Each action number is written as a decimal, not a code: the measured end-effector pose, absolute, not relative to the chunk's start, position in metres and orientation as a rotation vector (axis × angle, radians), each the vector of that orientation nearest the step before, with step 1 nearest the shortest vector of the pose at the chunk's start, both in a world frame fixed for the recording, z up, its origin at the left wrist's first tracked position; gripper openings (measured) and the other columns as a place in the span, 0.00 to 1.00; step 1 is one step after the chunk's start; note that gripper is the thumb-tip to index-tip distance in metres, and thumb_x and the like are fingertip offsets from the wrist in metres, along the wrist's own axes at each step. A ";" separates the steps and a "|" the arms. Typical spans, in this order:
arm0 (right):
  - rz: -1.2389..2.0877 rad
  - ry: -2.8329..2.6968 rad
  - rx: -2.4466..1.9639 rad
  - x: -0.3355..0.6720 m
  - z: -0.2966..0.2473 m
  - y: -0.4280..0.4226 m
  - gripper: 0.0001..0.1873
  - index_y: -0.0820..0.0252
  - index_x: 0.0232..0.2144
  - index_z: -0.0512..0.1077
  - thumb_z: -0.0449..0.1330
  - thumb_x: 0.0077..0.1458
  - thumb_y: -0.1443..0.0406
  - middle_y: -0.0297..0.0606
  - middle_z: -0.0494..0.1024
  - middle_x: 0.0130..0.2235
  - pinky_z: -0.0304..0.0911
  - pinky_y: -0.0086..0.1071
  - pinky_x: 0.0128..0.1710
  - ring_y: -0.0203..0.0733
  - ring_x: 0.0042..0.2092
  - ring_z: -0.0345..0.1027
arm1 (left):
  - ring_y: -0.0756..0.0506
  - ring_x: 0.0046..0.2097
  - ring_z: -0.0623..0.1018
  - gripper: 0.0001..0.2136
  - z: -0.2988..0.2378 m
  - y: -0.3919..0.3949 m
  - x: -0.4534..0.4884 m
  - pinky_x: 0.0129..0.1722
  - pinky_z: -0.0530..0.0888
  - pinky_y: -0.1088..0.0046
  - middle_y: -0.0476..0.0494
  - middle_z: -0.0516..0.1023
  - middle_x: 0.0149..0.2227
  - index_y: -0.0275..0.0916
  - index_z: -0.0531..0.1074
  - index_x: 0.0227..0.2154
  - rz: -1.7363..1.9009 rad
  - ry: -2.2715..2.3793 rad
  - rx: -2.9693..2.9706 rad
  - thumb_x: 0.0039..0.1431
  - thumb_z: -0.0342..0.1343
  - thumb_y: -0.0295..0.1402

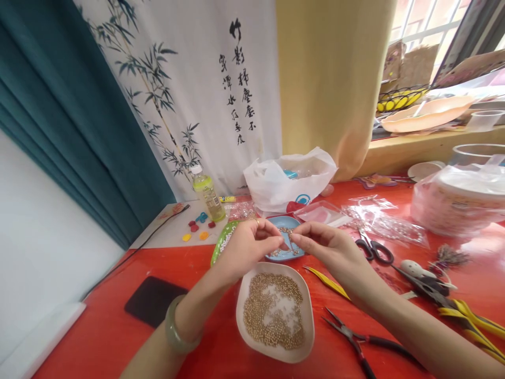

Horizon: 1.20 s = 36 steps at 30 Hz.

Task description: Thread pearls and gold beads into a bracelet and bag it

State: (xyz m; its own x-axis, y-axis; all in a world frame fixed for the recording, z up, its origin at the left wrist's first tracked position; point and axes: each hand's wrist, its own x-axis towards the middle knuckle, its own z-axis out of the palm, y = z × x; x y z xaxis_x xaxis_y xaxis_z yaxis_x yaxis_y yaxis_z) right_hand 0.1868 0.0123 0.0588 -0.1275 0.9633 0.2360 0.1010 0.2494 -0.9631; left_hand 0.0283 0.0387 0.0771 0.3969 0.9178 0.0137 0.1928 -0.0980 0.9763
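Note:
My left hand (246,247) and my right hand (327,247) meet fingertip to fingertip above the red table (118,337). Both pinch something tiny between thumb and forefinger; it is too small to name. Just below them sits a white dish (276,310) full of small gold beads. Behind the fingers lies a blue tray (286,239) with a few beads, and a green dish (221,242) of pale beads is partly hidden by my left hand. A pale green bangle (175,329) circles my left wrist.
Black pliers (355,337), yellow tweezers (327,281), scissors (373,250) and yellow-handled tools (469,313) lie to the right. A dark phone (153,300) rests at the left. A bottle (207,195), a white plastic bag (288,179) and clear packets (390,223) stand further back.

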 end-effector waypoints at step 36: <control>0.340 -1.911 -1.127 0.189 0.067 0.003 0.11 0.56 0.33 0.70 0.48 0.55 0.66 0.37 0.75 0.32 0.62 0.32 0.32 0.39 0.33 0.68 | 0.54 0.21 0.72 0.07 0.074 0.033 0.034 0.19 0.65 0.80 0.46 0.74 0.22 0.33 0.72 0.24 0.727 0.820 1.261 0.43 0.60 0.32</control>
State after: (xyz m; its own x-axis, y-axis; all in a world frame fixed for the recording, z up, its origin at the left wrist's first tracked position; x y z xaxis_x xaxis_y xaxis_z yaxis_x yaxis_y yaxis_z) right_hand 0.1894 0.0030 0.0672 -0.2144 0.8123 0.5423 0.5758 0.5536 -0.6016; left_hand 0.0337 0.0335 0.0742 0.5269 0.8403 -0.1272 -0.0259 0.1655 0.9859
